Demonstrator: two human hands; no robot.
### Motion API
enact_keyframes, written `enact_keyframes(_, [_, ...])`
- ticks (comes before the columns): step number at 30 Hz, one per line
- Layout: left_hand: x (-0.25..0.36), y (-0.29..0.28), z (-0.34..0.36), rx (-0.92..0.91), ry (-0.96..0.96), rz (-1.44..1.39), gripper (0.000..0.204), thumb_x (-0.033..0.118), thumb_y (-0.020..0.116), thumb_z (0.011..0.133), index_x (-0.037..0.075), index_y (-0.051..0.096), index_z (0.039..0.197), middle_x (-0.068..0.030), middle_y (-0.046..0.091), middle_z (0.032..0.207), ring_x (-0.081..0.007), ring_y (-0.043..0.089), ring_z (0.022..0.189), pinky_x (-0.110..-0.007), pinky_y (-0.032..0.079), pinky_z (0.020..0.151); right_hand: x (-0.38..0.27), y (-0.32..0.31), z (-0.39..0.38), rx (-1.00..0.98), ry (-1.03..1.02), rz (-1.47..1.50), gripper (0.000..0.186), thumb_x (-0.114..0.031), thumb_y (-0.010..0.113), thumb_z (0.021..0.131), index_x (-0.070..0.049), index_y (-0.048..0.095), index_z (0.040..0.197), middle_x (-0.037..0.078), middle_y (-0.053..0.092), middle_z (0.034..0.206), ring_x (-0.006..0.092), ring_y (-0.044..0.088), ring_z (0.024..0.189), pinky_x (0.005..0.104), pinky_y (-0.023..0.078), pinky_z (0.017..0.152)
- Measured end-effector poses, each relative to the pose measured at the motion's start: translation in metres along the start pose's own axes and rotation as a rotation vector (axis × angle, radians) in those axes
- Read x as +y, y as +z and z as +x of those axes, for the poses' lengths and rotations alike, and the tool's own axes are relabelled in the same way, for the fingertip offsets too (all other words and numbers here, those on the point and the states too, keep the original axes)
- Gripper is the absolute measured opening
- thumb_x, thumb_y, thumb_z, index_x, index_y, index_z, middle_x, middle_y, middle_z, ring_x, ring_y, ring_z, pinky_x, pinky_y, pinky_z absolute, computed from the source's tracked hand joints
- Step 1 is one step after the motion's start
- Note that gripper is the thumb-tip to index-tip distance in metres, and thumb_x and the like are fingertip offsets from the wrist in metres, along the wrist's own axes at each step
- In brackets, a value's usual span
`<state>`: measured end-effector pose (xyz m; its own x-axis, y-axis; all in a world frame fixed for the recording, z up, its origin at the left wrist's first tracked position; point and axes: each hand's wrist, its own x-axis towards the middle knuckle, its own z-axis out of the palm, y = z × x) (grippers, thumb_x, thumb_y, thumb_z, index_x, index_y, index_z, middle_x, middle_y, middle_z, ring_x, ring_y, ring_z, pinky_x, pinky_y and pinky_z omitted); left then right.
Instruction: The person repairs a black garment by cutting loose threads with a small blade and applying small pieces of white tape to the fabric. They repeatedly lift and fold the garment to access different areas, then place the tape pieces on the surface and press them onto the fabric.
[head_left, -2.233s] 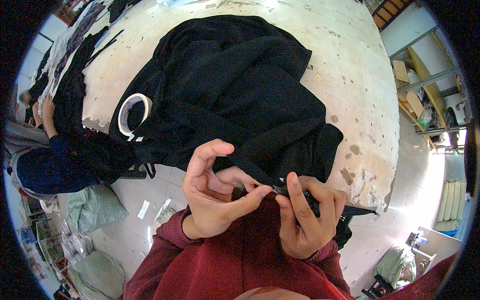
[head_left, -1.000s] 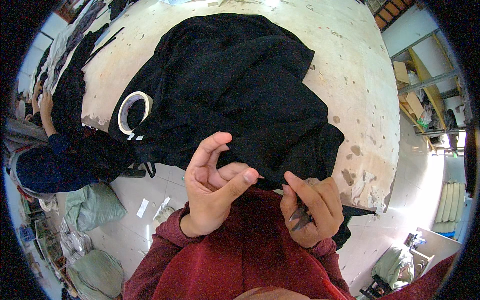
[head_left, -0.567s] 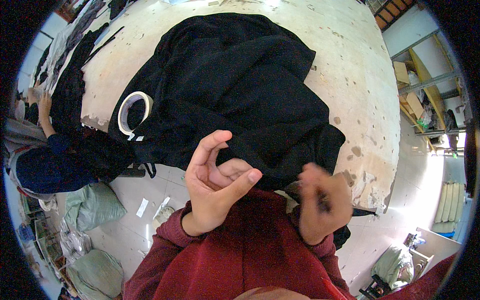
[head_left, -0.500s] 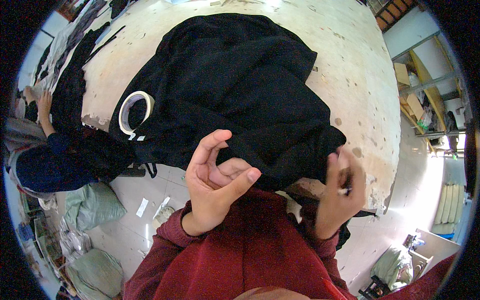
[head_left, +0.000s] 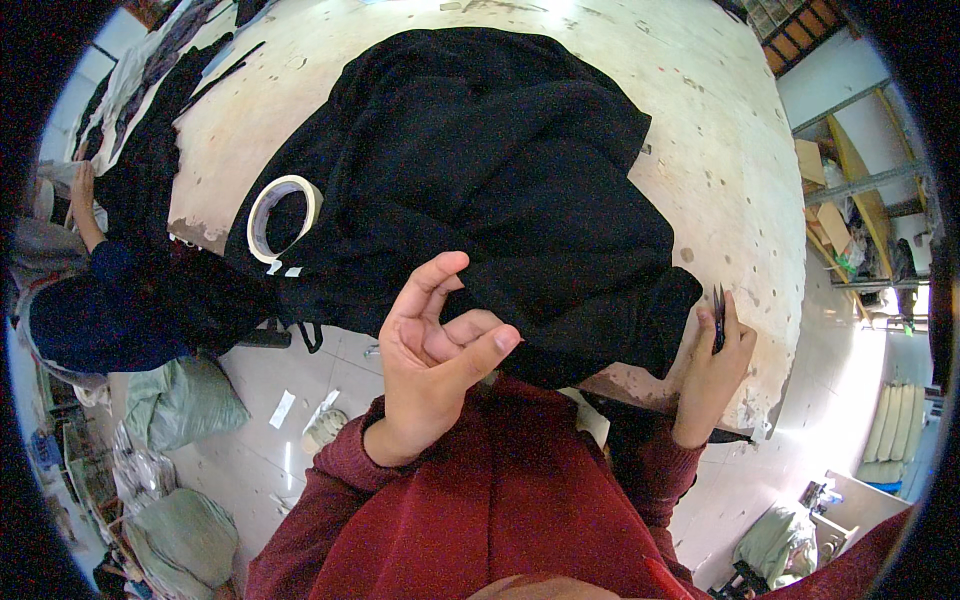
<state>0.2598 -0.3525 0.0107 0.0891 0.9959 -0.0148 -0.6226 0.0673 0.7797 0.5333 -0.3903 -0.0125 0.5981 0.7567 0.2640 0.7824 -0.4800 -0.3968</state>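
A large heap of black cloth (head_left: 480,190) lies rumpled on the pale worktable (head_left: 740,170). My left hand (head_left: 430,370) is raised just over its near edge, palm turned up, thumb and forefinger apart and the other fingers curled; nothing shows in it. At the right, beside the cloth, my right hand (head_left: 715,375) is closed around small dark thread snips (head_left: 719,312) whose pointed blades face away from me. A roll of masking tape (head_left: 312,205) rests on the left part of the cloth, with small white pieces (head_left: 284,269) below it.
To the left, a co-worker in dark blue (head_left: 125,310) reaches a hand (head_left: 84,200) to other dark garments (head_left: 145,130). Stuffed pale green sacks (head_left: 185,405) stand on the tiled floor. Shelving (head_left: 855,185) with boxes is at the right.
My right hand has moved a little right, and the snips now show clearly. My left hand keeps nearly the same pose. The whole view has shifted slightly.
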Motion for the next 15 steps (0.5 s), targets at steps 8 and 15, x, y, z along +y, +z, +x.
enact_keyframes(8, [-0.002, -0.002, 0.005, -0.004, 0.006, -0.095, 0.064, -0.018, 0.068, 0.075, 0.000, 0.040, 0.130, -0.0091, 0.043, 0.118, -0.0162, 0.064, 0.083, -0.025, 0.054, 0.075, 0.000, -0.006, 0.004, 0.062, -0.074, -0.260, 0.041, -0.034, 0.063, 0.089, -0.012, 0.063, 0.124, 0.015, 0.058, 0.107, 0.0334, 0.048, 0.106, 0.0440, 0.038, 0.094])
enact_keyframes(15, [0.003, -0.011, 0.001, -0.142, -0.029, 0.151, 0.048, -0.012, 0.071, 0.077, 0.005, 0.047, 0.115, -0.0035, 0.048, 0.113, -0.0073, 0.058, 0.083, -0.018, 0.049, 0.066, -0.133, -0.053, 0.026, -0.078, -0.666, 0.349, 0.025, -0.013, 0.062, 0.088, -0.006, 0.065, 0.112, 0.011, 0.062, 0.099, 0.0283, 0.056, 0.092, 0.0372, 0.044, 0.085])
